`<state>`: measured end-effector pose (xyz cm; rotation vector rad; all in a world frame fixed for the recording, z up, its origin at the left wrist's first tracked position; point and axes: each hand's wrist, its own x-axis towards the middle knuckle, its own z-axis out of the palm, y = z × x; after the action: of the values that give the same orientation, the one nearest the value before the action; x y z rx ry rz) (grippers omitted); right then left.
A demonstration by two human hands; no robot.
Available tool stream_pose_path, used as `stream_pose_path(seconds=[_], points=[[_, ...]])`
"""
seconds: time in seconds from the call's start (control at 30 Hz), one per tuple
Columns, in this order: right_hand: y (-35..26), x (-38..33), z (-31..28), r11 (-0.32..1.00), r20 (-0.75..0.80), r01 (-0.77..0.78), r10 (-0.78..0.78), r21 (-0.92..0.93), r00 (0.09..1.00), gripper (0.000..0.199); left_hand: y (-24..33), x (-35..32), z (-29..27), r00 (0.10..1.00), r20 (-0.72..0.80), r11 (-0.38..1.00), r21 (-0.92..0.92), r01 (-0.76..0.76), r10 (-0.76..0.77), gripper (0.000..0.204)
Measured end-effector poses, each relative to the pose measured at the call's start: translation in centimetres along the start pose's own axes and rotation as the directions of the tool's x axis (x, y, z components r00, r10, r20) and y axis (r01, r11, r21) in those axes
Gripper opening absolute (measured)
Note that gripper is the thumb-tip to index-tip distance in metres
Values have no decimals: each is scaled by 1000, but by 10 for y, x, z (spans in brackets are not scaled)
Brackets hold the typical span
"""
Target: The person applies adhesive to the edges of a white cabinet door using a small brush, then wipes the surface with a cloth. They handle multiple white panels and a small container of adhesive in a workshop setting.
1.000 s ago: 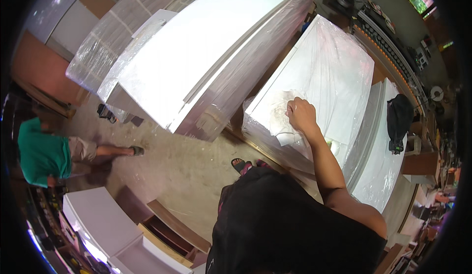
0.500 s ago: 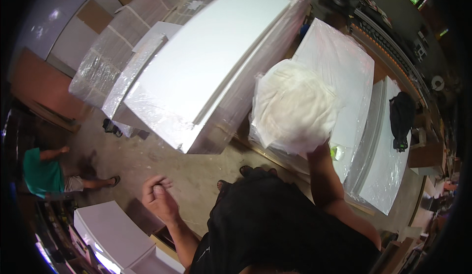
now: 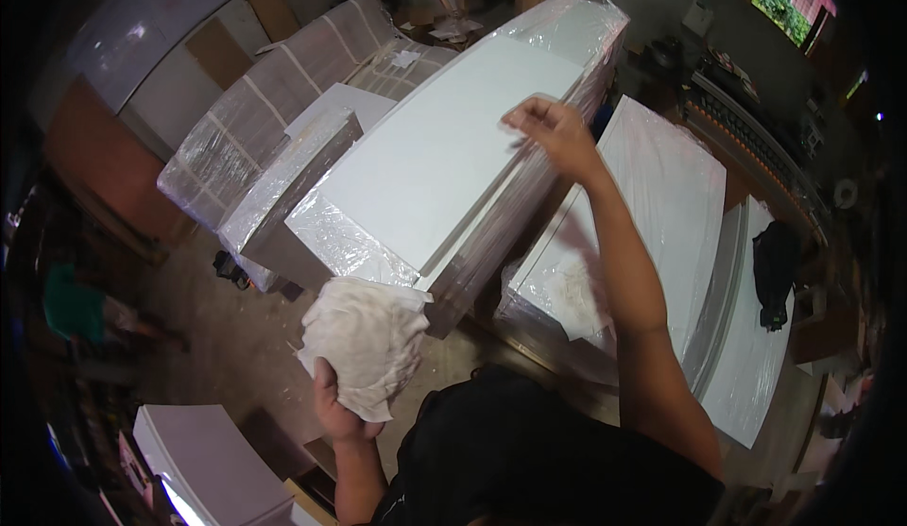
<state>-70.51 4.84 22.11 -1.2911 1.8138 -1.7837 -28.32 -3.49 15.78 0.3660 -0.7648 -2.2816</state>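
Observation:
My left hand (image 3: 335, 406) grips a crumpled white cloth (image 3: 364, 340) and holds it up near the front corner of a big white panel (image 3: 430, 162) wrapped in clear plastic film. My right hand (image 3: 556, 129) is stretched forward over that panel's right edge, fingers bent, touching the film near its rim. Whether it pinches anything I cannot tell. Below my right forearm lies a second wrapped white panel (image 3: 666, 195) with a pale smudge of film near its front.
More film-wrapped furniture pieces (image 3: 274, 120) stand at the back left. A white cabinet (image 3: 203, 460) sits low at the left. A person in a green top (image 3: 71, 304) crouches at the far left. A cluttered workbench (image 3: 756, 129) runs along the right.
The cloth passed from my right hand to my left, which rose with it. My right hand left the lower panel and reached forward to the big panel's edge.

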Motion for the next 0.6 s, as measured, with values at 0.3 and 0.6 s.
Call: stream_pose_path(seconds=[0.3, 0.6], points=[[121, 166, -160, 481, -262, -241, 24, -843, 965, 75, 9, 84, 41, 996, 51, 990, -124, -72, 79, 63], [105, 191, -113, 321, -358, -435, 272, -841, 893, 92, -1, 102, 69, 998, -25, 996, 71, -56, 58, 62]])
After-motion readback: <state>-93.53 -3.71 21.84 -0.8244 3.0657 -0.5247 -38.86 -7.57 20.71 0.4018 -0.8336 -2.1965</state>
